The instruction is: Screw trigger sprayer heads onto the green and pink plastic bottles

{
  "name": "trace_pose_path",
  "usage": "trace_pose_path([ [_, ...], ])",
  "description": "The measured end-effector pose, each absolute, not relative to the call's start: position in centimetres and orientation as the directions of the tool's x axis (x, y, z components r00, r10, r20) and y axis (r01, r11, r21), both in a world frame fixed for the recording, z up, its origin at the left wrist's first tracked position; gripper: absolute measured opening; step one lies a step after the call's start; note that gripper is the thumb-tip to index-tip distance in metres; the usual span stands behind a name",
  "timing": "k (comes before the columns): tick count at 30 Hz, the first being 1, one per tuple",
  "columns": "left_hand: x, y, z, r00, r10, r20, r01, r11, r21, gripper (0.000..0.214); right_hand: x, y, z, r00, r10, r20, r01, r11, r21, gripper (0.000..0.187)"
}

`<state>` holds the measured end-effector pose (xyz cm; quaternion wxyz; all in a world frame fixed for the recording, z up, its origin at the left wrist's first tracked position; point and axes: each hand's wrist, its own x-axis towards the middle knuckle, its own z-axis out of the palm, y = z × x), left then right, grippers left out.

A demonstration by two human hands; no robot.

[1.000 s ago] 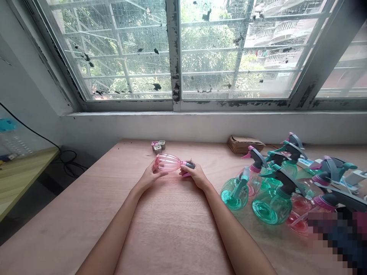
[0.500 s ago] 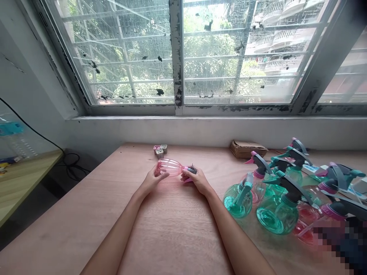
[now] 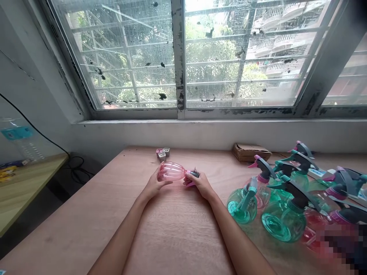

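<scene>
A clear pink spray bottle (image 3: 172, 171) lies sideways between my two hands, just above the wooden table (image 3: 169, 236). My left hand (image 3: 155, 184) grips the wide base of the bottle, thumb in front. At the other end my right hand (image 3: 200, 184) is closed around the spray head (image 3: 194, 173), which is dark with pink parts. My right fingers hide much of that head and the neck joint. Behind the bottle sit three small grey and pink blocks (image 3: 162, 156).
Several green and pink spray bottles (image 3: 283, 225) crowd the table's right side. A brown cardboard box (image 3: 250, 152) lies by the wall under the window. To the left, a lower wooden surface (image 3: 34, 191) holds a clear plastic bottle (image 3: 24, 141); a black cable (image 3: 37, 130) runs past it.
The whole view has shifted slightly, so things appear a little lower and further right. Both hands keep their hold on the pink bottle, with little other movement.
</scene>
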<state>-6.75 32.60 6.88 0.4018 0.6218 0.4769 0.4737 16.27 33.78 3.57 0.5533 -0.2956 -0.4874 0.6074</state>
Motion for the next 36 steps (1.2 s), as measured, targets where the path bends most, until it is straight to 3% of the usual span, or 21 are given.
trace_pose_path([
  [4, -6.7, 32.6, 7.0, 0.105, 0.971, 0.214, 0.210, -0.232, 0.950, 0.103, 16.3, 33.7, 3.6, -0.213, 0.960, 0.182, -0.386, 0.088, -0.918, 0.035],
  [9, -6.8, 32.7, 7.1, 0.119, 0.970, 0.211, 0.231, -0.234, 0.945, 0.073, 16.3, 33.6, 3.8, -0.213, 0.960, 0.182, -0.383, 0.090, -0.919, 0.036],
  [16, -6.9, 32.5, 7.0, 0.115, 0.971, 0.211, 0.246, -0.234, 0.941, 0.095, 16.3, 33.4, 4.2, -0.196, 0.964, 0.181, -0.388, 0.093, -0.917, 0.036],
  [21, -6.9, 32.4, 7.3, 0.157, 0.967, 0.201, 0.260, -0.237, 0.936, 0.063, 16.1, 33.2, 4.6, -0.202, 0.965, 0.165, -0.388, 0.076, -0.919, 0.038],
  [27, -7.0, 32.8, 6.6, 0.130, 0.963, 0.238, 0.246, -0.264, 0.933, 0.088, 16.0, 33.5, 4.4, -0.197, 0.968, 0.156, -0.387, 0.069, -0.919, 0.040],
  [33, -6.9, 32.7, 6.9, 0.135, 0.967, 0.214, 0.251, -0.242, 0.937, 0.063, 15.9, 33.6, 4.2, -0.202, 0.966, 0.163, -0.387, 0.074, -0.919, 0.041],
  [36, -7.0, 32.9, 6.6, 0.130, 0.964, 0.233, 0.236, -0.258, 0.937, 0.076, 15.8, 33.6, 4.2, -0.199, 0.967, 0.160, -0.385, 0.073, -0.920, 0.044],
])
